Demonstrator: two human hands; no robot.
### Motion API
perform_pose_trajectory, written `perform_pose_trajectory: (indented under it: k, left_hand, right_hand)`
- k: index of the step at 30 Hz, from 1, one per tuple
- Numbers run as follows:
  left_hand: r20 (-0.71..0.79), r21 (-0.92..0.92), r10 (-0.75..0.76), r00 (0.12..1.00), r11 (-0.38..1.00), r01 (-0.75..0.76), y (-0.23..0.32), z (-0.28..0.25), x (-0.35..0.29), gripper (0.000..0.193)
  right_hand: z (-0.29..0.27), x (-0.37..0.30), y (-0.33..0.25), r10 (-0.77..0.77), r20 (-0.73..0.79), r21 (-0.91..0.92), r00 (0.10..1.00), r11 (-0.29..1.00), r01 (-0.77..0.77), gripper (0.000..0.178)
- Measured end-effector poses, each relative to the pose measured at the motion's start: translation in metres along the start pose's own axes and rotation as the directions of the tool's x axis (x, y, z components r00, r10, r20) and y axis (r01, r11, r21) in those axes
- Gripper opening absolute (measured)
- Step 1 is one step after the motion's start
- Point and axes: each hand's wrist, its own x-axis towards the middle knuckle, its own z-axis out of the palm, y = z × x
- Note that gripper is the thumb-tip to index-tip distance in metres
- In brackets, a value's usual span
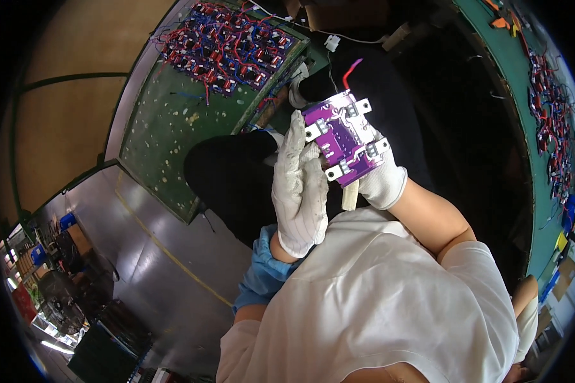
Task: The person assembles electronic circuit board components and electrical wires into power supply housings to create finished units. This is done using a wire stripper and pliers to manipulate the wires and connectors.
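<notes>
At the upper centre of the frame the gloved right hand [382, 182] grips a purple circuit board [345, 137] from behind while the left hand [300, 185] lies flat-fingered against its edge, seemingly just steadying it, so a loosened grip could drop it.

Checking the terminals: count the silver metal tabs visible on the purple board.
4: silver tabs and sit at the purple board's corners. More may hide under the gloved right hand.

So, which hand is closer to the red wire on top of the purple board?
Right. The right hand holds the purple circuit board from beneath, below the red wire. The left hand touches the board's left edge, farther away.
</notes>
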Motion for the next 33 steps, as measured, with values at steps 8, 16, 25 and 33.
perform_pose_trajectory:
  k: [8,16,25,33]
  left_hand:
    - [0.004,-0.052,0.045,0.999,0.998,-0.045,-0.019,-0.039,0.003,0.044]
    - [-0.050,-0.065,0.061,0.997,0.996,-0.064,-0.027,-0.058,0.004,0.045]
    - [-0.107,0.084,-0.113,0.988,0.989,0.122,-0.017,-0.102,0.030,0.043]
    - [-0.328,0.895,-0.436,0.838,0.139,0.423,-0.112,-0.289,0.161,0.048]
  right_hand:
    - [0.004,0.014,0.014,-0.072,-0.033,-0.370,0.997,0.928,0.055,0.028]
    - [0.004,0.028,0.026,0.030,-0.069,-0.218,0.997,0.975,-0.045,0.029]
    - [0.021,0.063,0.027,0.029,-0.149,-0.268,0.988,0.961,-0.069,0.040]
    - [-0.008,0.163,0.052,-0.416,-0.090,-0.938,0.905,0.342,0.064,0.030]
